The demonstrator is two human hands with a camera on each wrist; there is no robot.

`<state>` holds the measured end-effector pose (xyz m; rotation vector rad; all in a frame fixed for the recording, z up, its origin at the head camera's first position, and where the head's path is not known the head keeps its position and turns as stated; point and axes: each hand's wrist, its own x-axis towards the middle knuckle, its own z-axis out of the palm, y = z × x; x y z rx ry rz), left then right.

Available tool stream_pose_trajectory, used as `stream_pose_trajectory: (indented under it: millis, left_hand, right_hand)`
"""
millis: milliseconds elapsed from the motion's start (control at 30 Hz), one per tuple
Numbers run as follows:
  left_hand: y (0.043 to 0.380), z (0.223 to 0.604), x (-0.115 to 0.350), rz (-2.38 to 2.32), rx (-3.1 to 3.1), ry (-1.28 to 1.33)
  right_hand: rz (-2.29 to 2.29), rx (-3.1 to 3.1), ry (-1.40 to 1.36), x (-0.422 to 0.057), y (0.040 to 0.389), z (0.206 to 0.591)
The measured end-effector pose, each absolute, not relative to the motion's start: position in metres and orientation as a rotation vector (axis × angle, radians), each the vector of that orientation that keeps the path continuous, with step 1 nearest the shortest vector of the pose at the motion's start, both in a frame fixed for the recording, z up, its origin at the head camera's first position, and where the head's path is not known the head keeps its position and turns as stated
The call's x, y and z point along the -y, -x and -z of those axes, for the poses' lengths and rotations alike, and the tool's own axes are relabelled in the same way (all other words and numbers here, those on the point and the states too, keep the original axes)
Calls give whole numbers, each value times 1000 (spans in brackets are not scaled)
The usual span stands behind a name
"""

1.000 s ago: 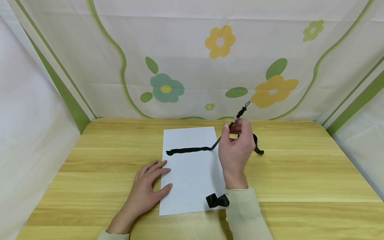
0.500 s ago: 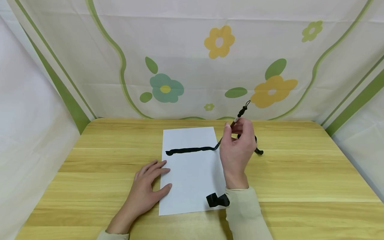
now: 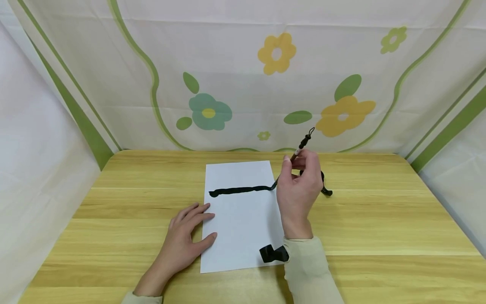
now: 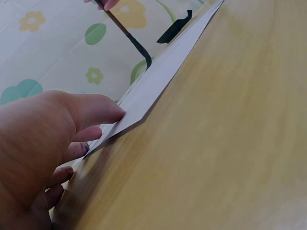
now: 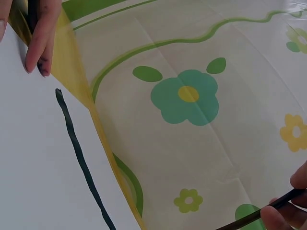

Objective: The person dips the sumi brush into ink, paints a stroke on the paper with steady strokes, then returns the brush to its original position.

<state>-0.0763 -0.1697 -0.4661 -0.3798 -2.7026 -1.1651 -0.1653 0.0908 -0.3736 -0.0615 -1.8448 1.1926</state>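
In the head view a white sheet of paper (image 3: 239, 223) lies on the wooden table with a thick black ink stroke (image 3: 243, 190) across its upper part. My right hand (image 3: 300, 190) pinches a dark-handled writing brush (image 3: 302, 145) with a hanging loop at its top. The bent brush tip (image 4: 146, 60) touches the paper at the stroke's right end. My left hand (image 3: 186, 236) rests at the paper's left edge, fingers spread and fingertips on the sheet. In the right wrist view, dark smudges mark a left fingertip.
A black curved object (image 3: 327, 192) sits on the table behind my right hand, partly hidden. Another black object (image 3: 273, 254) shows beside the right sleeve, over the paper's lower right corner. A flowered cloth (image 3: 243, 84) hangs along the table's back edge.
The brush tip has moved slightly right along the paper, lengthening the black stroke a little near the right edge. My left hand stays in place on the paper.
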Motion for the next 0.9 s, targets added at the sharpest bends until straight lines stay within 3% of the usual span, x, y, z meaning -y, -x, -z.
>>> stream_pose_trajectory:
  millis: [900]
  left_hand:
    - [75,463,169,1177,2718,371]
  right_hand:
    - [-1222,1828,78,-94,166,374]
